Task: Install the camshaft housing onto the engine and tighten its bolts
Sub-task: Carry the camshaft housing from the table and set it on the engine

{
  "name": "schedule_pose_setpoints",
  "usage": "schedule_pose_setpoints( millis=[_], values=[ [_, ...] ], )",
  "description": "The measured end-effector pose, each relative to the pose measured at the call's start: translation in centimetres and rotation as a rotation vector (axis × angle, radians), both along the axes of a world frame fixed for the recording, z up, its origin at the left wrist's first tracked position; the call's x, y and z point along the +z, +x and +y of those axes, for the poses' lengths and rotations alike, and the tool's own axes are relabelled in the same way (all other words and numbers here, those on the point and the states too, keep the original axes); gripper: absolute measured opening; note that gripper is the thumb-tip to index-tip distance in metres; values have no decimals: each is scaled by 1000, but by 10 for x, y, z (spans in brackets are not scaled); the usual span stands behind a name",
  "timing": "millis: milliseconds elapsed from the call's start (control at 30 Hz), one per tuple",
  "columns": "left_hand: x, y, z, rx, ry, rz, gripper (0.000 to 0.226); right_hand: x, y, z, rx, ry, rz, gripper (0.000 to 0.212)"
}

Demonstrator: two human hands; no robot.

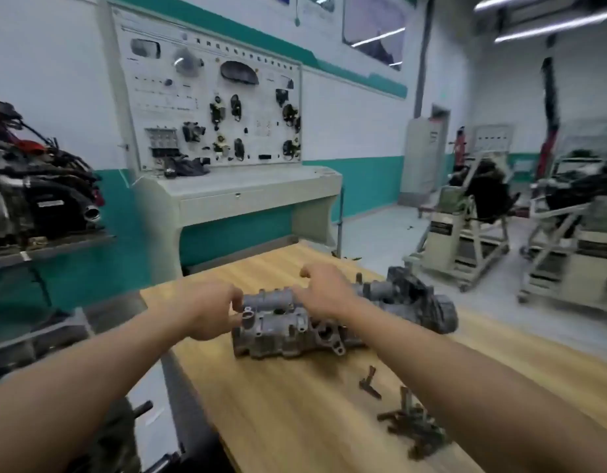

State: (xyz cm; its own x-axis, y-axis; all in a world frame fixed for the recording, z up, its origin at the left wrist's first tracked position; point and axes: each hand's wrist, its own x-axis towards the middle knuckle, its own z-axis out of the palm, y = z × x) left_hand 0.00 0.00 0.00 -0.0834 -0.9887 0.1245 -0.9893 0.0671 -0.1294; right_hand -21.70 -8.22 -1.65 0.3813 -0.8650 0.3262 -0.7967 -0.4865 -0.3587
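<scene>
The grey cast camshaft housing [281, 327] lies on the wooden table [295, 421], near its far left part. My left hand [209, 310] grips the housing's left end, fingers curled over its top edge. Over the middle of the housing my right hand [324, 290] curls its fingers on the far upper edge. The right end of the housing [418, 302] is darker and bulkier. Several dark bolts [414, 428] lie in a loose heap on the table near my right forearm, and two more bolts [369, 384] lie apart from them.
A white training panel with a desk [227, 192] stands behind the table. An engine [39, 186] sits on a shelf at the left. Engine stands [472, 230] fill the floor at the right. The table's left edge runs close to my left forearm.
</scene>
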Motion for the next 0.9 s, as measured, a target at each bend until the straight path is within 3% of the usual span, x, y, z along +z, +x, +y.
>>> schedule_pose_setpoints(
  millis=[100, 233, 367, 433, 500, 633, 800, 900],
  values=[
    [-16, -9, -39, 58, 93, -99, 29, 3, -62, -47, -283, -68, 74, 42],
    [-26, -1, -87, 192, 96, -16, 39, 5, -132, -98, -618, -19, 267, 52],
    [-48, 4, -121, 374, 289, 228, 67, 11, -161, -131, -541, 449, 345, 46],
    [-56, 4, -130, 401, 376, 344, 62, 13, -166, -142, -442, 672, 245, 36],
    [-61, 4, -132, 390, 383, 372, 49, 8, -174, -151, -407, 742, 146, 28],
    [-63, 6, -131, 423, 353, 536, 28, 0, -184, -166, -422, 609, 135, 29],
    [-66, -4, -123, 624, 497, 796, 33, -4, -177, -168, -476, 421, 231, 31],
    [-68, -9, -111, 610, 528, 818, 38, -5, -179, -163, -445, 406, 232, 33]
  ],
)
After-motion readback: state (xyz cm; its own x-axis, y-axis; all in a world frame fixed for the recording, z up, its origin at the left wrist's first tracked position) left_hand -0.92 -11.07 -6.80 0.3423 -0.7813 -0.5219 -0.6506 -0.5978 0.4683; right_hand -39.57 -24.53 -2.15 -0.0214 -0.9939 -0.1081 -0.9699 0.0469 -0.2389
